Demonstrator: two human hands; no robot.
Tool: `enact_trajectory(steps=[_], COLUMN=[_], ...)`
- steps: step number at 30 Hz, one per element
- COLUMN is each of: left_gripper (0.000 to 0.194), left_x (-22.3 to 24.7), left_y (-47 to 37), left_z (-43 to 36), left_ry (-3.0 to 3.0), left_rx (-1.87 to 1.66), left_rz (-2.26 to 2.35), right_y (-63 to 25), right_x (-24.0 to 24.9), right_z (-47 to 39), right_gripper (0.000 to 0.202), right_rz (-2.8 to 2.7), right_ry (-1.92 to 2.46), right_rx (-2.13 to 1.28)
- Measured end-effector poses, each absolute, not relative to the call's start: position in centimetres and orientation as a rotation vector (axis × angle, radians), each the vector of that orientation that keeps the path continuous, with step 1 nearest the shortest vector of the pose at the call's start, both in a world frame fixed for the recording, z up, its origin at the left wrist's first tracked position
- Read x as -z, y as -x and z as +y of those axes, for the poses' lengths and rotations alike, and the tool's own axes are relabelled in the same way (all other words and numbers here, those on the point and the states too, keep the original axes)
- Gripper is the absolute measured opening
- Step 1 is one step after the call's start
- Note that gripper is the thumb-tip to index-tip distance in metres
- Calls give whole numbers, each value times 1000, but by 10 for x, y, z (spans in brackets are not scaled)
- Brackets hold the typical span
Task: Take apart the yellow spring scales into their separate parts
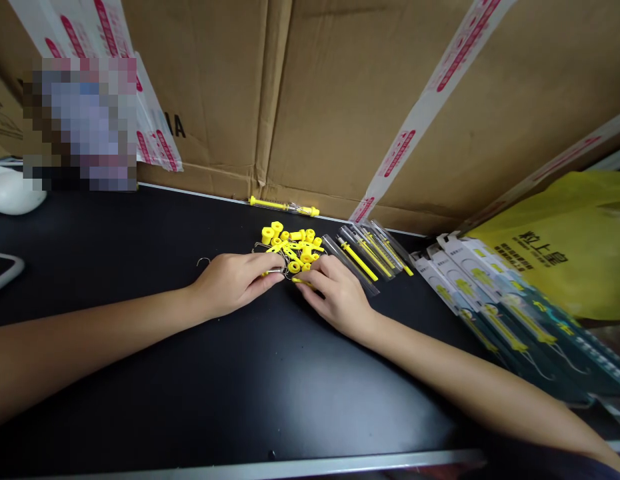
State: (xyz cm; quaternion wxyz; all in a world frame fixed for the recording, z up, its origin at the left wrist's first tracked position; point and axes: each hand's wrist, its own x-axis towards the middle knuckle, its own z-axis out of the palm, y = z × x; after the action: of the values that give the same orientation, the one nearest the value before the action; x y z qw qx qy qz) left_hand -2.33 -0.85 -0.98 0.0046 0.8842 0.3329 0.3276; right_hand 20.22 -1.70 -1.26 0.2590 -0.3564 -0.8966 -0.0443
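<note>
My left hand (235,280) is closed, thumb and fingers pinching a thin metal piece with a bit of yellow (274,271) at its tip. A curved wire hook (203,261) shows just behind the same hand; whether it belongs to that piece I cannot tell. My right hand (337,293) is closed too, its fingertips on a small yellow plastic piece (301,281) mostly covered by them. Between and beyond both hands lies a pile of yellow plastic parts (307,253), with caps, rings and metal wire bits among them.
Clear tubes with yellow rods (373,250) lie right of the pile. An assembled yellow-ended tube (285,206) rests against the cardboard box (340,100). Packaged hook tools (510,313) and a yellow bag (545,247) occupy the right side. A white-edged device (5,270) is at left.
</note>
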Motion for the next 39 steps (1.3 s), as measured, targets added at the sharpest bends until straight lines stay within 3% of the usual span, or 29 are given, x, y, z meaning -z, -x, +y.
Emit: enact_trajectory(steps=[9,18,26,33,39], left_gripper=[21,26,32,34,32], left_x=[11,8,12,15,15], left_y=[24,22,23,23,23], left_z=[-8,-8,-7,-6,-6], left_ry=[-2753,-2785,-2830,-2954,-2947], left_rx=[-955,-795,-775,-878,-881], left_rz=[1079,1045,827,576,577], right_y=[-199,-204,-204,-203,-202], right_x=[12,9,13,12,11], right_z=[-13,-14,-16,-16,-15], right_gripper=[20,18,34,18,21], right_rz=[-2449,-2212,-2444,-2503,-2522], right_ry=[1071,959,663,641,630], right_rx=[250,-114,166,252,238])
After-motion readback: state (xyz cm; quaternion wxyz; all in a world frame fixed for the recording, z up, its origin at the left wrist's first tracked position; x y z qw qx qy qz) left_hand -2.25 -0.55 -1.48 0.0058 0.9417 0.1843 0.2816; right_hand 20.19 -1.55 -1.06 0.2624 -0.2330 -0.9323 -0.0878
